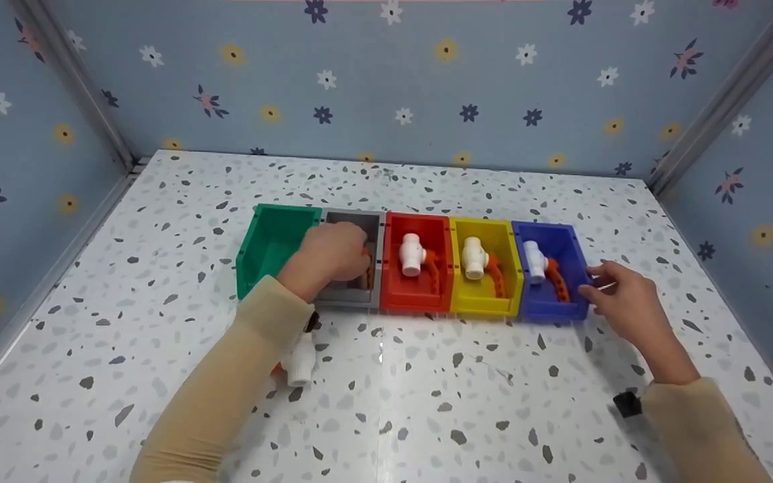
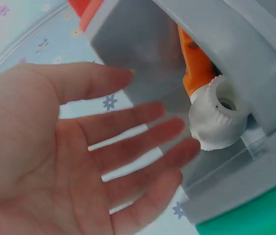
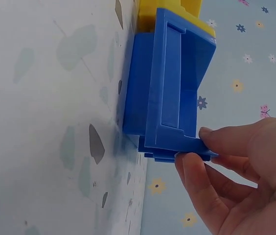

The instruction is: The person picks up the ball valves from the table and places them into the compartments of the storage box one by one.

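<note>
My left hand (image 1: 333, 251) reaches over the grey bin (image 1: 378, 268), hiding much of its inside. The left wrist view shows its fingers loosely extended, fingertips beside a white ball valve (image 2: 216, 117) with an orange handle (image 2: 195, 61) inside that bin; whether they touch it I cannot tell. My right hand (image 1: 628, 298) pinches the side wall of the blue bin (image 1: 578, 268) between thumb and fingers, at the right end of the row. Inside the blue bin lies a white valve (image 1: 534, 261) with an orange handle.
The red bin (image 1: 396, 295) and yellow bin (image 1: 464, 303) each hold a similar valve. A green bin (image 1: 272, 235) ends the row at left. Another white valve (image 1: 300, 362) lies on the speckled table (image 1: 453, 402), partly behind my left forearm. Flowered panels (image 1: 359, 87) surround the table.
</note>
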Demonstrator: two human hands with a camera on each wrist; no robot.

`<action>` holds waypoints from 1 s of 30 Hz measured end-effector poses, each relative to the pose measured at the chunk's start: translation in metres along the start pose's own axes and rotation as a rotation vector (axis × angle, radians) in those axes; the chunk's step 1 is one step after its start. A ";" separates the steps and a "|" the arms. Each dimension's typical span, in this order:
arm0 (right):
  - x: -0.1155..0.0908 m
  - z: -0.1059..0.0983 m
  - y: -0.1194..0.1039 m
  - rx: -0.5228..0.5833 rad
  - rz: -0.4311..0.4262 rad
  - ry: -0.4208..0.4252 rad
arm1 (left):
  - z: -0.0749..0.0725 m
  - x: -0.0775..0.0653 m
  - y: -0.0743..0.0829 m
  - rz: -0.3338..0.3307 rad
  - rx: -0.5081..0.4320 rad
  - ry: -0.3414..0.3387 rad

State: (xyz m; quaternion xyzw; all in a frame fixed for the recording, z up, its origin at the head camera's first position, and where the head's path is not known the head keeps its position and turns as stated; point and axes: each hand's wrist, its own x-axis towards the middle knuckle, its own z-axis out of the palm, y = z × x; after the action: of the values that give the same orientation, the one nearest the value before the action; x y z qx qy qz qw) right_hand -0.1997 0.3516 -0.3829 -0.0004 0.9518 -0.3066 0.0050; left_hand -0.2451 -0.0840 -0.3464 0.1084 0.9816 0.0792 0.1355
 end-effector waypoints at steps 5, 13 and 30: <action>0.001 0.002 -0.001 -0.001 0.003 0.008 | 0.001 -0.014 -0.011 0.067 -0.077 0.046; 0.001 -0.001 -0.001 -0.001 0.031 -0.018 | -0.002 -0.043 -0.028 0.135 -0.081 0.134; 0.001 0.001 0.000 -0.002 0.024 -0.003 | 0.023 -0.101 -0.044 0.277 -0.021 0.044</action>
State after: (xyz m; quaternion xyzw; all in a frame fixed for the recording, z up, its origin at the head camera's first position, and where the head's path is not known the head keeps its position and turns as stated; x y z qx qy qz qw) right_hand -0.2004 0.3516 -0.3836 0.0105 0.9521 -0.3055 0.0104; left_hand -0.1518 -0.1474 -0.3513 0.2397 0.9591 0.1097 0.1028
